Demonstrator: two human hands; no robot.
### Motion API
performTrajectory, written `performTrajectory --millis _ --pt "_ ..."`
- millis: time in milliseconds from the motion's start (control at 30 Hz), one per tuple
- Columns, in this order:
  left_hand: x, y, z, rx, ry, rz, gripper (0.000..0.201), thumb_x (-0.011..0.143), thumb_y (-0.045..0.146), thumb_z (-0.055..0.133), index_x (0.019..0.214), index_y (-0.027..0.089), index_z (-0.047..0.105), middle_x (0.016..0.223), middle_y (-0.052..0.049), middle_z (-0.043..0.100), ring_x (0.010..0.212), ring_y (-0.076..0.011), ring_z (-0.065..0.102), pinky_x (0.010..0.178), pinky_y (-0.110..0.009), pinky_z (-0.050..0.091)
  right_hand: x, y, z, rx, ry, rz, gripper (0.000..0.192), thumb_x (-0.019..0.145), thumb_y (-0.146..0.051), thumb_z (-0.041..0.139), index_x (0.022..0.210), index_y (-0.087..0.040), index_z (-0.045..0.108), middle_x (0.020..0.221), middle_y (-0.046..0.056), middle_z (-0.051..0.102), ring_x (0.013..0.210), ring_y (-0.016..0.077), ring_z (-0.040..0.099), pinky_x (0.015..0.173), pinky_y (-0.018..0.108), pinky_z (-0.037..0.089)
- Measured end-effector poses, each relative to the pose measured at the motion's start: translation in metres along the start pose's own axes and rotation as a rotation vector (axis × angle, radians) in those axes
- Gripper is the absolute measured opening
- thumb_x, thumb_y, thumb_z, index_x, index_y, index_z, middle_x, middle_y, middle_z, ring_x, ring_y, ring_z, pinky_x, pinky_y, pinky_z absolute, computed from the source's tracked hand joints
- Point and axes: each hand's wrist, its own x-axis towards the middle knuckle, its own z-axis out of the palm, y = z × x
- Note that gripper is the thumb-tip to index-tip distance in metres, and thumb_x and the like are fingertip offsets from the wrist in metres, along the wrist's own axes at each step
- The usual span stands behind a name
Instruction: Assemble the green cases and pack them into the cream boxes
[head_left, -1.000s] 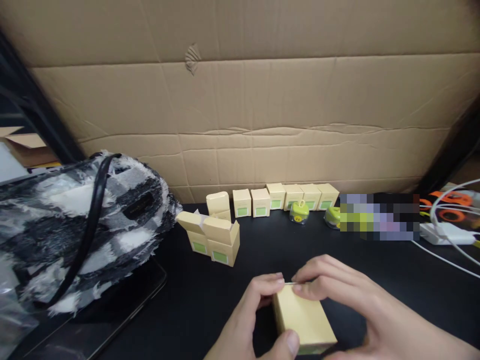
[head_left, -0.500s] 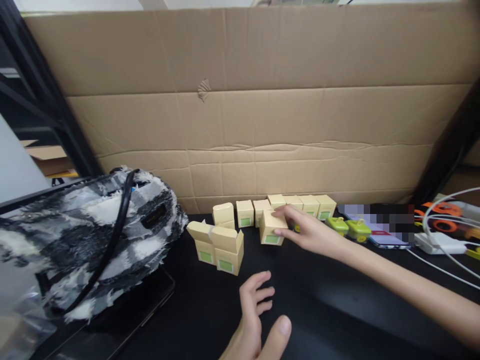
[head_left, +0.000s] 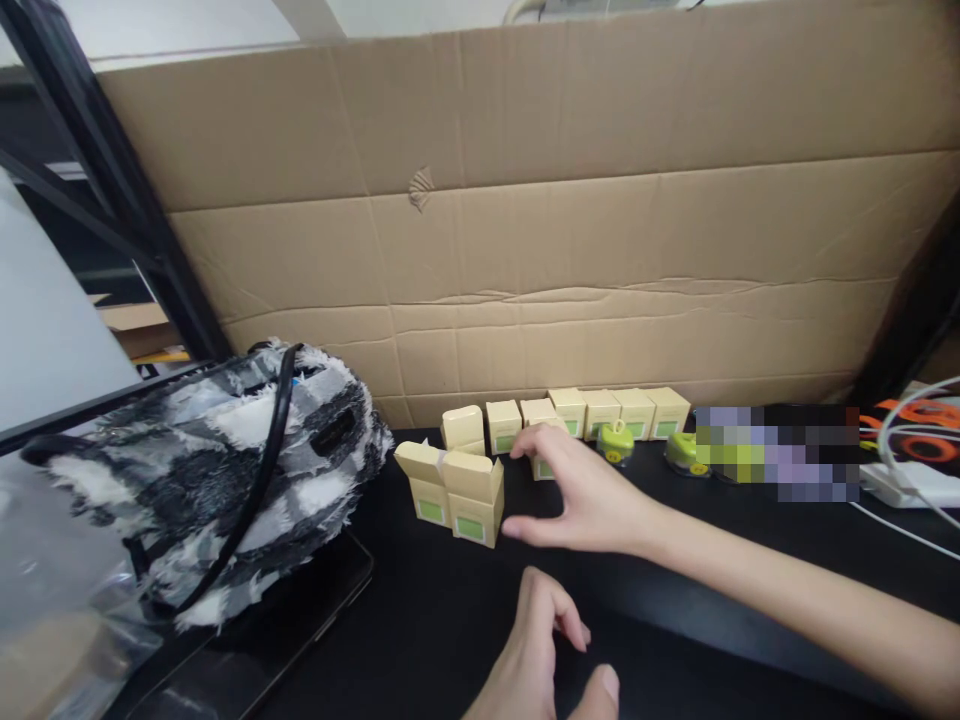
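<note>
My right hand (head_left: 577, 490) reaches in from the right, its thumb and fingers spread apart around nothing. Just behind its fingers stands a small cream box (head_left: 544, 469), mostly hidden by the hand. Close to my right thumb are two cream boxes with raised lids, the left one (head_left: 429, 485) and the right one (head_left: 476, 500), side by side with green labels facing me. Lower down, my left hand (head_left: 551, 645) hovers over the black table with fingers bent and thumb apart, holding nothing.
Several closed cream boxes (head_left: 601, 405) line up before a cardboard panel (head_left: 525, 240). Another box with a raised flap (head_left: 463, 428) stands left. Green toy cars (head_left: 615, 442) sit at right, near a white adapter (head_left: 911, 483) and cables. A shaggy grey bag (head_left: 277, 490) occupies the left.
My right hand has let go of the small box and moved left and towards me, near the open-lidded boxes. My left hand has shifted slightly right and down, fingers more bent. The view has shifted a little.
</note>
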Motion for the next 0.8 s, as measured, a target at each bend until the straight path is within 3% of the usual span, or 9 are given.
performTrajectory --millis 100,233,300,367,433,533,600,733,800 --pt "0.004 0.006 -0.003 0.017 -0.109 0.032 0.025 0.069 0.012 0.057 0.077 0.024 0.036 0.084 0.001 0.039 0.079 -0.0181 0.049 0.08 -0.034 0.043 0.003 -0.014 0.019 0.078 -0.027 0.055 0.069 0.068 -0.039 0.08 0.121 -0.014 0.045 0.115 0.016 0.063 0.105 0.0292 0.062 0.087 0.045 0.053" --pt "0.004 0.003 -0.003 -0.085 -0.247 0.221 0.016 0.075 0.015 0.055 0.083 0.022 0.044 0.085 0.0 0.041 0.076 -0.0167 0.052 0.078 -0.032 0.046 -0.008 -0.011 0.017 0.138 -0.071 0.076 0.061 0.078 -0.02 0.068 0.131 -0.02 0.037 0.123 0.013 0.062 0.112 0.0256 0.06 0.093 0.043 0.051" --pt "0.0 -0.002 -0.002 -0.136 -0.118 0.338 0.027 0.078 0.01 0.053 0.099 0.024 0.042 0.09 -0.001 0.043 0.078 -0.0161 0.053 0.079 -0.032 0.045 -0.023 -0.009 0.002 0.148 -0.109 0.074 0.053 0.078 -0.017 0.066 0.125 -0.021 0.044 0.121 0.011 0.062 0.112 0.0247 0.059 0.094 0.042 0.05" --pt "-0.005 -0.005 0.0 -0.155 0.09 0.445 0.044 0.078 0.005 0.053 0.111 0.028 0.036 0.091 0.0 0.042 0.082 -0.0157 0.05 0.08 -0.03 0.043 -0.043 -0.01 -0.016 0.147 -0.146 0.089 0.041 0.079 -0.015 0.064 0.116 -0.021 0.049 0.116 0.009 0.062 0.108 0.0242 0.06 0.092 0.04 0.051" --pt "-0.008 -0.004 0.002 -0.135 0.254 0.482 0.053 0.074 0.003 0.058 0.112 0.032 0.035 0.091 0.002 0.039 0.084 -0.0154 0.045 0.08 -0.027 0.041 -0.062 -0.013 -0.032 0.147 -0.176 0.117 0.035 0.08 -0.015 0.063 0.112 -0.021 0.05 0.112 0.007 0.062 0.104 0.023 0.061 0.089 0.039 0.052" --pt "-0.006 0.001 0.002 -0.092 0.393 0.437 0.057 0.07 0.006 0.067 0.11 0.034 0.037 0.098 0.003 0.041 0.092 -0.0156 0.044 0.083 -0.025 0.039 -0.083 -0.02 -0.043 0.177 -0.218 0.166 0.037 0.081 -0.013 0.062 0.113 -0.025 0.047 0.115 0.004 0.06 0.107 0.0203 0.059 0.092 0.035 0.051" --pt "-0.003 0.004 0.001 -0.066 0.418 0.347 0.061 0.072 0.009 0.07 0.115 0.035 0.035 0.11 0.002 0.044 0.103 -0.0179 0.046 0.09 -0.03 0.038 -0.092 -0.024 -0.043 0.212 -0.238 0.182 0.038 0.081 -0.011 0.062 0.111 -0.028 0.046 0.117 0.001 0.059 0.111 0.0187 0.058 0.094 0.032 0.049" --pt "0.001 0.007 -0.002 -0.103 0.208 0.145 0.065 0.084 0.017 0.064 0.133 0.036 0.027 0.139 -0.004 0.04 0.126 -0.0254 0.041 0.104 -0.042 0.032 -0.101 -0.027 -0.043 0.262 -0.231 0.206 0.032 0.084 -0.014 0.062 0.106 -0.029 0.046 0.124 0.002 0.058 0.118 0.0175 0.056 0.098 0.031 0.047" --pt "0.001 0.007 -0.003 -0.125 0.122 0.109 0.056 0.087 0.02 0.061 0.132 0.036 0.032 0.143 -0.004 0.038 0.132 -0.0263 0.038 0.108 -0.044 0.029 -0.103 -0.024 -0.045 0.291 -0.236 0.247 0.028 0.086 -0.021 0.064 0.106 -0.028 0.046 0.127 0.004 0.057 0.12 0.0181 0.055 0.099 0.032 0.046"
